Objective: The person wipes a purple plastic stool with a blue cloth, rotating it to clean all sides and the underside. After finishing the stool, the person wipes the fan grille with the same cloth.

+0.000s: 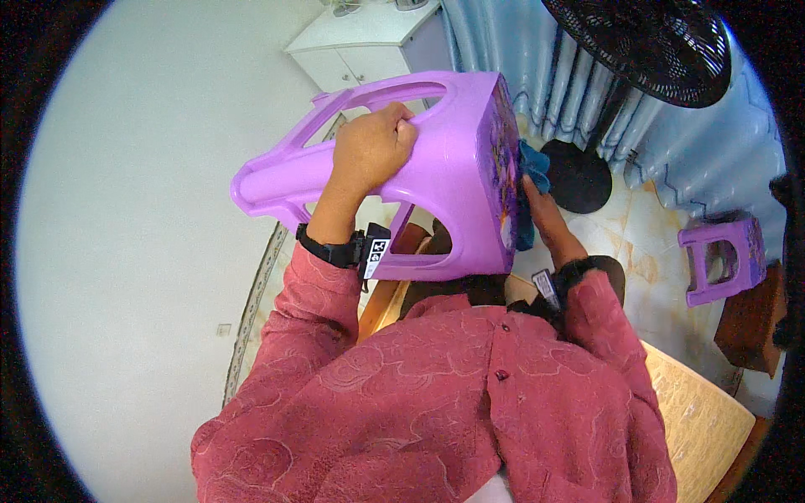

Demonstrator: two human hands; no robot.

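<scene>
A purple plastic stool [434, 151] lies on its side in front of my chest, its legs pointing left and its patterned seat facing right. My left hand [374, 148] grips the stool's side between two of its openings, knuckles up. On the seat's face, a blue cloth [533, 166] is held under my right hand [544, 214], of which mainly the back and a finger show. The rest of the cloth is partly hidden behind the seat's edge. Both wrists wear black bands with printed tags.
A black standing fan [648, 44] is at the upper right before blue curtains [710, 144]. A second purple stool [720, 261] and a brown wooden block-like object [751, 320] are at the right. Behind stands a white cabinet [371, 56]. A yellowish cushioned seat [698, 421] shows at the lower right.
</scene>
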